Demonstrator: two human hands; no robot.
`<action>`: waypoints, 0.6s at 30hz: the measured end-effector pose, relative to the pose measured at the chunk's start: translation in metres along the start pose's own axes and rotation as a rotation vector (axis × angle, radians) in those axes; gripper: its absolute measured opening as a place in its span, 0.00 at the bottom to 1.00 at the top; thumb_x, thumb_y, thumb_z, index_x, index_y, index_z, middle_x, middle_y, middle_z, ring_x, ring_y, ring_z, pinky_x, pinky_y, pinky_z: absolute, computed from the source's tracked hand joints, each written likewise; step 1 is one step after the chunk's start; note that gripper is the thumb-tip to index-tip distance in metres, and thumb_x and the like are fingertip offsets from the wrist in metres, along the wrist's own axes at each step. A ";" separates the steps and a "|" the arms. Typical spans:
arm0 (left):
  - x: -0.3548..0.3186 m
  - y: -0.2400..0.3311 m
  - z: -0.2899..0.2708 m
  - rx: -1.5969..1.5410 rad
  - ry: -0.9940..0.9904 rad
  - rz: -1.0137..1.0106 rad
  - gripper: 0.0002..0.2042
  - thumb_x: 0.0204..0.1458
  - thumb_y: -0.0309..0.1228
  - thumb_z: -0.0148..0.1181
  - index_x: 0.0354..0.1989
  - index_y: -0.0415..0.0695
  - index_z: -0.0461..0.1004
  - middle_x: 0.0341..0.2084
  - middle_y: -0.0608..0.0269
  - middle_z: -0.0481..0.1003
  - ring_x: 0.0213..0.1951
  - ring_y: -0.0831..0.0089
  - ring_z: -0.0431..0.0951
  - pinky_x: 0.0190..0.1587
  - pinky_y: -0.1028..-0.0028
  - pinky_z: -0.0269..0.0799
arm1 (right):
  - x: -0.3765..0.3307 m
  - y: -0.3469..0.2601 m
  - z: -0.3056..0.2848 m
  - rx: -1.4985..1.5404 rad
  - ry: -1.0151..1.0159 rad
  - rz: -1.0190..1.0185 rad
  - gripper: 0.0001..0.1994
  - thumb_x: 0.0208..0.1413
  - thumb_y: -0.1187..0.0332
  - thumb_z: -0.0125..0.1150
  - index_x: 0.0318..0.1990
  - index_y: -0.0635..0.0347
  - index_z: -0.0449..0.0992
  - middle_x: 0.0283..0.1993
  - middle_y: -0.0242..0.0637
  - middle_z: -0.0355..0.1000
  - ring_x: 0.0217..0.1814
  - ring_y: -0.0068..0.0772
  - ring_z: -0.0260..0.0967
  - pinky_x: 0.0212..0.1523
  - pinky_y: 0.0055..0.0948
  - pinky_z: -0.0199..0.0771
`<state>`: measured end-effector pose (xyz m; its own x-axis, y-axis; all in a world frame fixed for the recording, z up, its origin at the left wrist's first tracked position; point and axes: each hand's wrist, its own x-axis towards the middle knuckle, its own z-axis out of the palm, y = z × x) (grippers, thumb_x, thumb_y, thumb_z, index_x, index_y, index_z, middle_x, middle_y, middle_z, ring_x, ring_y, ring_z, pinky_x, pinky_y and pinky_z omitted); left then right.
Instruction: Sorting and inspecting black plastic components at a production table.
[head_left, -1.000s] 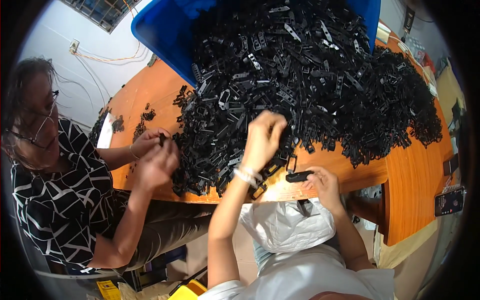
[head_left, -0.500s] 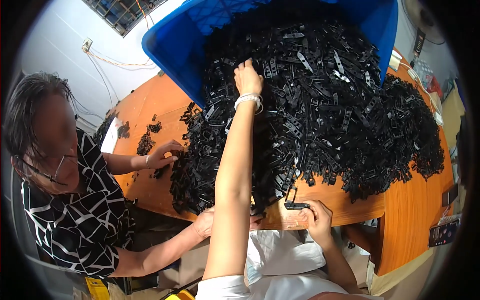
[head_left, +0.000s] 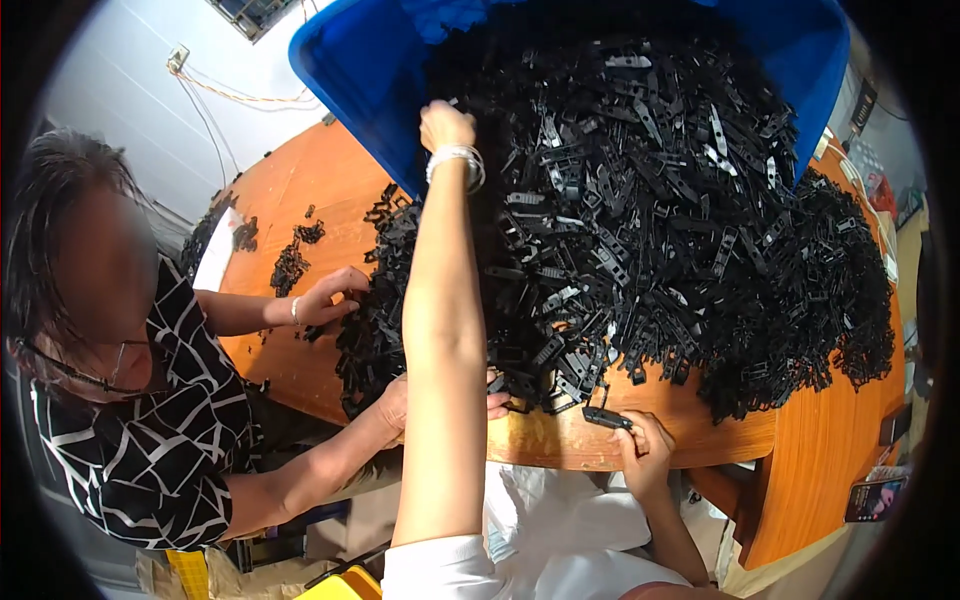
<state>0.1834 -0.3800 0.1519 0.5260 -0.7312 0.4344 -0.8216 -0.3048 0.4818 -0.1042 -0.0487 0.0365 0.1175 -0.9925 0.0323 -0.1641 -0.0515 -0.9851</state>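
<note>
My left arm stretches across the heap of black plastic clip parts (head_left: 700,210) that spills from a large blue bin (head_left: 345,75). Near the bin's left inner wall, my left hand (head_left: 447,127) is curled closed over the parts; whatever its fingers hold is hidden. My right hand (head_left: 650,450) pinches the right end of a small black plastic clip (head_left: 606,417), which has a thin frame standing up from its left end. That hand is at the table's front edge, just below the heap.
A co-worker (head_left: 130,400) sits on the left, one hand (head_left: 335,295) at the heap's left edge, the other partly behind my left arm. Small black pieces (head_left: 292,265) lie on the wooden table (head_left: 820,450). At the right edge is a phone (head_left: 877,500); a white bag (head_left: 560,505) hangs below the table.
My left hand has moved left through the bin toward its wall and curled more tightly. My right hand keeps its hold on the clip. The whole view has shifted slightly.
</note>
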 end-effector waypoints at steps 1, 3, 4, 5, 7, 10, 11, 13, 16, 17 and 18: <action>0.003 -0.002 -0.001 -0.042 -0.053 -0.022 0.12 0.33 0.29 0.61 0.28 0.35 0.74 0.33 0.41 0.72 0.37 0.50 0.74 0.41 0.62 0.70 | 0.000 0.000 0.000 0.000 0.015 0.022 0.08 0.49 0.84 0.48 0.38 0.71 0.67 0.31 0.38 0.66 0.29 0.23 0.69 0.29 0.18 0.70; 0.005 0.006 -0.011 -0.099 0.007 -0.047 0.11 0.33 0.29 0.60 0.24 0.33 0.74 0.29 0.39 0.73 0.36 0.49 0.74 0.40 0.60 0.70 | -0.003 0.013 -0.002 -0.097 0.008 0.028 0.08 0.50 0.83 0.48 0.39 0.72 0.67 0.30 0.37 0.67 0.28 0.22 0.69 0.27 0.17 0.69; 0.002 0.010 -0.016 -0.116 0.038 -0.032 0.11 0.32 0.29 0.60 0.24 0.33 0.74 0.28 0.40 0.73 0.35 0.49 0.74 0.39 0.61 0.70 | -0.003 0.007 0.000 -0.052 0.031 0.062 0.08 0.50 0.83 0.47 0.39 0.72 0.67 0.29 0.37 0.67 0.28 0.21 0.68 0.26 0.17 0.68; 0.003 0.009 -0.024 -0.127 0.089 -0.015 0.11 0.32 0.30 0.60 0.23 0.33 0.74 0.28 0.41 0.73 0.34 0.50 0.75 0.38 0.62 0.70 | 0.000 0.002 0.003 0.001 0.046 0.081 0.08 0.50 0.83 0.47 0.39 0.72 0.67 0.28 0.37 0.67 0.27 0.20 0.68 0.25 0.17 0.68; 0.005 -0.002 -0.040 -0.265 0.144 0.094 0.17 0.31 0.36 0.67 0.22 0.33 0.73 0.24 0.45 0.75 0.28 0.56 0.77 0.33 0.66 0.71 | -0.001 0.007 0.004 0.022 0.022 0.081 0.08 0.51 0.82 0.47 0.39 0.71 0.67 0.27 0.35 0.68 0.26 0.19 0.67 0.25 0.16 0.67; -0.005 -0.024 -0.067 -0.561 0.084 0.271 0.23 0.32 0.26 0.67 0.38 0.31 0.65 0.13 0.60 0.70 0.14 0.78 0.68 0.16 0.81 0.62 | 0.000 0.001 0.010 0.054 -0.019 -0.022 0.08 0.51 0.81 0.46 0.40 0.71 0.67 0.26 0.35 0.68 0.25 0.19 0.66 0.26 0.16 0.67; -0.057 0.015 -0.080 -0.795 -0.245 0.127 0.27 0.33 0.21 0.66 0.43 0.31 0.60 0.13 0.63 0.69 0.14 0.81 0.66 0.14 0.84 0.58 | 0.002 0.010 0.004 0.036 0.022 0.009 0.08 0.51 0.81 0.46 0.40 0.71 0.67 0.26 0.35 0.68 0.25 0.19 0.66 0.26 0.16 0.67; -0.124 0.021 -0.111 -0.889 -0.452 0.133 0.21 0.37 0.22 0.61 0.41 0.33 0.62 0.17 0.59 0.72 0.15 0.78 0.69 0.16 0.81 0.64 | -0.001 0.015 0.001 0.143 0.017 0.007 0.09 0.51 0.81 0.46 0.40 0.70 0.67 0.25 0.35 0.69 0.25 0.19 0.65 0.27 0.16 0.66; -0.214 0.008 -0.124 -1.080 -0.824 -0.096 0.13 0.39 0.19 0.59 0.31 0.37 0.62 0.24 0.50 0.73 0.22 0.69 0.76 0.25 0.74 0.75 | 0.000 0.015 -0.009 0.308 0.038 0.066 0.09 0.51 0.81 0.48 0.41 0.70 0.67 0.27 0.37 0.69 0.27 0.20 0.66 0.28 0.17 0.67; -0.237 -0.002 -0.134 -1.199 -0.851 -0.222 0.12 0.40 0.18 0.59 0.28 0.38 0.60 0.27 0.48 0.73 0.26 0.64 0.77 0.29 0.73 0.77 | 0.000 0.007 -0.009 0.409 0.009 0.132 0.09 0.50 0.80 0.48 0.41 0.70 0.67 0.28 0.38 0.70 0.27 0.21 0.66 0.28 0.18 0.67; -0.254 -0.012 -0.135 -1.284 -0.864 -0.360 0.11 0.42 0.17 0.58 0.27 0.38 0.59 0.28 0.46 0.72 0.29 0.61 0.77 0.32 0.72 0.77 | 0.000 0.002 -0.010 0.410 0.016 0.114 0.10 0.49 0.80 0.50 0.41 0.70 0.66 0.28 0.40 0.70 0.27 0.23 0.67 0.29 0.19 0.68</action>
<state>0.0890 -0.1081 0.1381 -0.0014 -0.9857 -0.1684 0.2726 -0.1624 0.9483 -0.1147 -0.0498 0.0360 0.1050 -0.9911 -0.0817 0.2280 0.1040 -0.9681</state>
